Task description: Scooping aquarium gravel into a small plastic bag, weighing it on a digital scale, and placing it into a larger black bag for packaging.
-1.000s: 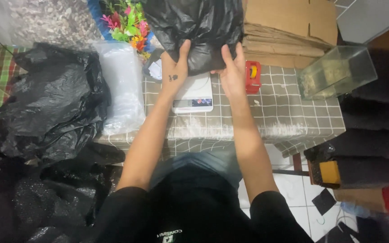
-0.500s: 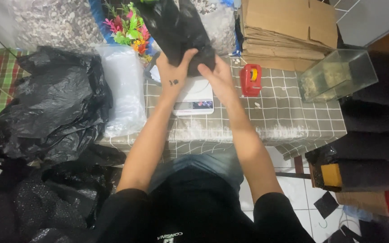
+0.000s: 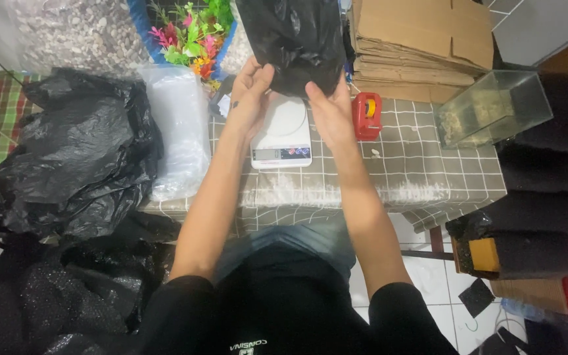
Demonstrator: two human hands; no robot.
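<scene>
black plastic bag [image 3: 295, 41] sits between my palms, raised just above the white kitchen scale [image 3: 283, 135] on the checked tablecloth [image 3: 415, 164]. my left hand [image 3: 248, 98] curls around its left side, my right hand [image 3: 332, 113] cups its lower right. a red tape dispenser [image 3: 367, 116] stands just beside my right hand.

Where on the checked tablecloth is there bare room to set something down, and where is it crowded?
Bare room lies on the checked tablecloth between the red tape dispenser, the glass tank and the front edge. It is crowded around the white scale, where both hands hold the black bag, and left by the clear plastic bags.
</scene>
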